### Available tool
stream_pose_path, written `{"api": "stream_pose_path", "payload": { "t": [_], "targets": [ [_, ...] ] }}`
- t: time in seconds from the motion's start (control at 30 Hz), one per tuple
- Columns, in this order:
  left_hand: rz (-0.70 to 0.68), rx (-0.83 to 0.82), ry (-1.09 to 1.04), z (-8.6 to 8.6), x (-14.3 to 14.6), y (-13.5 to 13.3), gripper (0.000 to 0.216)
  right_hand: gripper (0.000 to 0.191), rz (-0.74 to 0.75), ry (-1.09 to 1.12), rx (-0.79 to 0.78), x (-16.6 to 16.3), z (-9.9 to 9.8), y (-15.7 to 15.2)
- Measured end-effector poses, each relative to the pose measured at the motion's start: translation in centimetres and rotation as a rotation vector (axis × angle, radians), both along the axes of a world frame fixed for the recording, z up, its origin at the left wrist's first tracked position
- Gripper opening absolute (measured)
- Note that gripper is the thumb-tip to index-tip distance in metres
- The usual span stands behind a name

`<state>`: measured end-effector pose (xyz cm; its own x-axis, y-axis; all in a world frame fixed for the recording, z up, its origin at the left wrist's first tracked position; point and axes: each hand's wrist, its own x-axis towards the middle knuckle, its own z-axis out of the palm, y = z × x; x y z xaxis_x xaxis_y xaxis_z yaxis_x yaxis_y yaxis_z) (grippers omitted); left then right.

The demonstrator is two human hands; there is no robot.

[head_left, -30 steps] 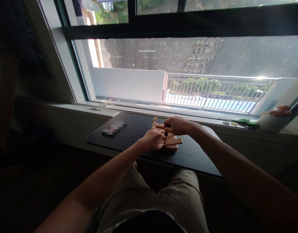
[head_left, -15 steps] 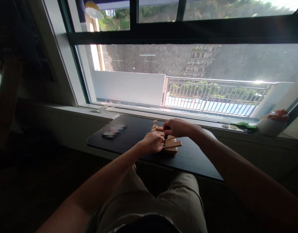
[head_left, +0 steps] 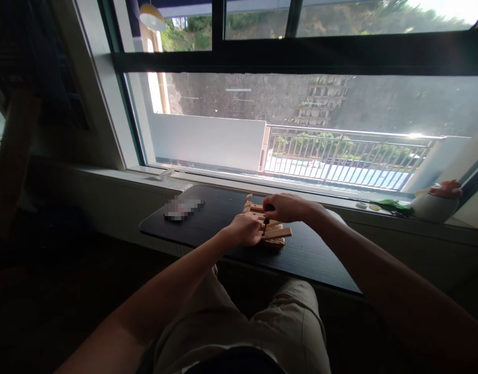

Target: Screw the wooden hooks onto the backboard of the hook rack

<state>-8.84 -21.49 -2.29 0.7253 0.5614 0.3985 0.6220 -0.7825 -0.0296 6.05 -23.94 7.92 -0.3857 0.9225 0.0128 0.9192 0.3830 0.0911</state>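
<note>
A small wooden piece built of several slats (head_left: 277, 234) rests on the dark table in front of me. From the left, my left hand (head_left: 246, 229) is closed on its edge, steadying it against the tabletop. My right hand (head_left: 284, 208) grips the dark handle of a screwdriver (head_left: 266, 221) from above. The screwdriver stands nearly upright, its tip down at the left end of a slat that sticks out to the right. My left fingers sit right beside that tip, and whatever fastener lies under it is too small to make out.
The dark table (head_left: 207, 200) reaches to the window sill. A blurred-out object (head_left: 183, 208) lies at its left. On the sill at right stand a white pot (head_left: 437, 202), green leaves (head_left: 392, 205) and small round lids (head_left: 373, 206). My knees are under the table's front edge.
The view has shifted slightly. Both hands stay in nearly the same place, the screwdriver still upright on the slat; any turning of it is too slight to tell.
</note>
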Motion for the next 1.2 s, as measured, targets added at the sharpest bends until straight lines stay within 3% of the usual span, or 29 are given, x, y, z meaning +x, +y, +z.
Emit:
{"api": "stream_pose_path", "payload": {
  "t": [0.13, 0.3, 0.4, 0.5, 0.57, 0.67, 0.77, 0.93, 1.2],
  "targets": [
    [-0.008, -0.06, -0.004, -0.2, 0.0, 0.0, 0.021, 0.017, 0.015, 0.08, -0.042, 0.0, -0.5, 0.5],
    [-0.018, -0.071, -0.02, 0.0, 0.1, -0.2, 0.018, 0.031, -0.181, 0.298, 0.055, 0.4, -2.6, 1.5],
    [-0.135, -0.1, -0.086, 0.9, -0.2, -0.1, 0.012, 0.033, -0.226, 0.492, 0.069, 2.1, -3.1, 1.5],
    [-0.29, -0.21, -0.284, 1.1, -1.2, 0.3, 0.019, 0.035, -0.195, 0.765, 0.056, 4.9, -3.5, 0.7],
    [-0.268, -0.275, -0.495, 0.3, -2.2, 0.5, 0.027, 0.04, -0.198, 0.982, 0.062, 6.8, -4.5, -0.5],
    [-0.054, -0.397, -0.874, -2.4, -3.7, 0.4, 0.027, 0.043, -0.23, 1.263, 0.027, 8.6, -7.2, -2.2],
    [0.063, -0.486, -0.964, -5.2, -4.3, 0.0, 0.032, 0.042, -0.276, 1.432, -0.055, 8.9, -10.4, -3.1],
    [0.073, -0.663, -0.976, -7.1, -4.0, 0.1, 0.052, 0.053, -0.293, 1.49, -0.164, 7.5, -12.9, -3.1],
    [-0.113, -0.927, -0.953, -6.3, -3.6, 0.9, 0.049, 0.056, -0.332, 1.332, -0.085, 6.5, -12.8, -3.1]
  ]
}}
